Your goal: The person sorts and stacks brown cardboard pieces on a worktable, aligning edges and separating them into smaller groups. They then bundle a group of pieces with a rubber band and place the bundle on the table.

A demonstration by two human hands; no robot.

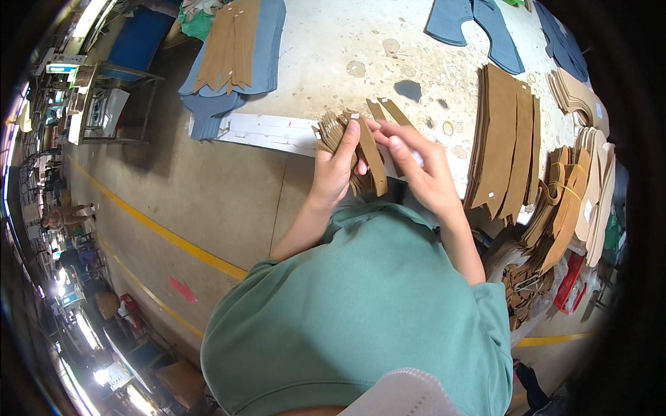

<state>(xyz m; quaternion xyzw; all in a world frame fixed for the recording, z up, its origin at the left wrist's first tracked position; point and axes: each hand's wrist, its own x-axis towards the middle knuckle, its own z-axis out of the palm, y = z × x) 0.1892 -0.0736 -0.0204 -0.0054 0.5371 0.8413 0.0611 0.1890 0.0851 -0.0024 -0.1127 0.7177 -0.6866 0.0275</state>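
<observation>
My left hand (336, 166) is wrapped around a fanned bundle of narrow brown strips (371, 156), which look like leather or suede. Its thumb presses on the upper part of the bundle, just above the table's near edge. Small white tags sit on some of the strip ends. On the right, my right hand (427, 170) reaches in with fingers stretched out and thumb apart. Its fingertips are at the edge of the bundle; whether they touch a strip is hard to make out. Two loose brown strips (397, 112) lie on the table just beyond that hand.
Long brown pieces (496, 139) are stacked on the pale, stained table (326, 55) at right. Beyond them hang tied tan bundles (565, 194). Blue-grey pieces (267, 52) with brown ones on top lie at left, more blue pieces (479, 24) at the back.
</observation>
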